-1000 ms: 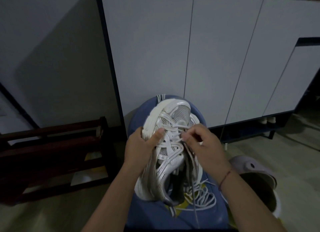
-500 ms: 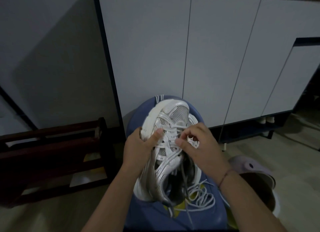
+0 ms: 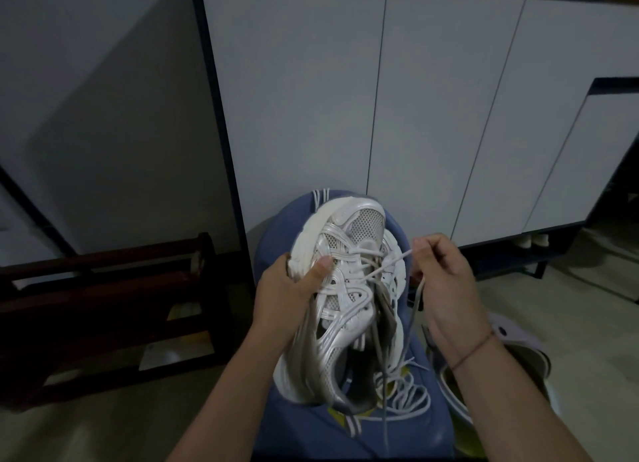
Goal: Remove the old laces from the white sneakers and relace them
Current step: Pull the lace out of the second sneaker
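Observation:
A white and silver sneaker point(image 3: 345, 288) is held toe-away over a blue seat point(image 3: 311, 434). My left hand point(image 3: 290, 288) grips its left side, thumb pressed on the upper near the eyelets. My right hand point(image 3: 446, 282) pinches a white lace point(image 3: 387, 264) that runs taut from the eyelets out to the right. The lace's loose end hangs down from my fingers past the shoe. A second sneaker lies underneath, mostly hidden, with a pile of loose white lace point(image 3: 408, 392) beside the heel.
White cabinet doors point(image 3: 432, 98) stand close behind the seat. A dark wooden rack point(image 3: 103, 309) sits on the floor at the left. A pale lidded bin point(image 3: 511, 358) is at the right under my forearm. Small white items sit beneath the cabinet at the far right.
My right hand has moved from the eyelets out to the right, drawing the lace taut away from the shoe. My left hand keeps its grip on the sneaker.

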Demonstrator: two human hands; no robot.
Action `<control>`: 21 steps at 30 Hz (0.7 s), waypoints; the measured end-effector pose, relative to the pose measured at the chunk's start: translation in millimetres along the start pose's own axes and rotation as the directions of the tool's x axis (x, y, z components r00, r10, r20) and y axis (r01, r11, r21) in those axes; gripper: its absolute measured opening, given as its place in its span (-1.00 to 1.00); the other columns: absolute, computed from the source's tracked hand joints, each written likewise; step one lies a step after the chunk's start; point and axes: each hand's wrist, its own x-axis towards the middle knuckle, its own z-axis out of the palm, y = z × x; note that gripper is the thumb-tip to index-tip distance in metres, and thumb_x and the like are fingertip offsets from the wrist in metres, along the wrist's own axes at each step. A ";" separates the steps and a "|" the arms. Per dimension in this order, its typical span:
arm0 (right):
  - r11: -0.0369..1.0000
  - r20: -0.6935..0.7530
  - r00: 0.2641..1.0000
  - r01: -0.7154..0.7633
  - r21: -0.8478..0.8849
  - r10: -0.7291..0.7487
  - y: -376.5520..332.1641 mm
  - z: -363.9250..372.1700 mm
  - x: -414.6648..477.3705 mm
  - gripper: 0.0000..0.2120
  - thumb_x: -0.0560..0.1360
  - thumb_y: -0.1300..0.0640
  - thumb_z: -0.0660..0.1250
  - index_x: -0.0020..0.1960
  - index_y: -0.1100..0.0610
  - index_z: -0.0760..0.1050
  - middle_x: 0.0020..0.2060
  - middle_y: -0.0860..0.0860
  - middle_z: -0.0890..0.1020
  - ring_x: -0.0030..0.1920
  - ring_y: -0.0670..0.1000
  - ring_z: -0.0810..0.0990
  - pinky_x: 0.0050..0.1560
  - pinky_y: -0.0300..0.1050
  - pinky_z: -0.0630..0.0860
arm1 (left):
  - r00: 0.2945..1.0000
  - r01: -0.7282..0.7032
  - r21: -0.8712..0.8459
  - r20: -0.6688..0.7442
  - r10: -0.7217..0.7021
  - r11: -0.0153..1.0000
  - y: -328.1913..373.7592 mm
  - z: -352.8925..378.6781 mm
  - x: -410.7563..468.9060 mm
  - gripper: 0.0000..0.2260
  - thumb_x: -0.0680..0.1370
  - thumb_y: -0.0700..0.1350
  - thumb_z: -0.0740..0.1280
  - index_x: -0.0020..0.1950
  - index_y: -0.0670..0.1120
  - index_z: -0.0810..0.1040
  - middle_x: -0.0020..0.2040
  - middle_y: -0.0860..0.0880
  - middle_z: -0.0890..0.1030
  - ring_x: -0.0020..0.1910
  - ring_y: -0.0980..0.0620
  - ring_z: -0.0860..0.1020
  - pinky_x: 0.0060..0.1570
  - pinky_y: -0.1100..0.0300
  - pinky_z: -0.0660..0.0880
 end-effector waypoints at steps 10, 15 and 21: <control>0.807 0.433 0.895 0.333 -0.487 -0.108 4.0 9.2 -9.2 -0.82 0.46 0.02 0.39 -0.25 -0.01 0.42 -0.21 -0.09 0.44 -0.21 -0.17 0.43 -0.16 -0.44 0.34 | 1.000 -0.004 0.053 -0.022 0.005 0.999 -0.3 -1.7 0.1 -0.77 0.43 0.12 0.48 -0.06 0.01 0.59 -0.19 0.11 0.69 -0.24 0.23 0.65 -0.20 0.27 0.55; 0.917 0.401 0.915 0.202 -0.343 -0.051 8.9 13.5 -10.8 -0.81 0.54 0.13 0.30 -0.25 0.10 0.43 -0.23 0.02 0.48 -0.24 -0.16 0.44 -0.13 -0.34 0.38 | 1.000 0.003 0.034 -0.013 -0.002 0.999 -0.1 -0.6 -0.2 -0.77 0.44 0.13 0.46 -0.06 0.01 0.58 -0.18 0.09 0.70 -0.24 0.22 0.66 -0.22 0.29 0.58; 0.824 0.141 0.950 -0.313 0.472 0.280 1.5 7.0 6.7 -0.60 0.61 0.23 0.11 -0.40 0.09 0.32 -0.50 -0.03 0.33 -0.46 -0.08 0.28 -0.40 -0.24 0.27 | 1.000 0.011 -0.003 0.007 -0.011 1.000 -0.8 -2.3 1.6 -0.72 0.43 0.15 0.46 0.00 0.00 0.60 -0.15 0.10 0.71 -0.20 0.20 0.67 -0.20 0.29 0.58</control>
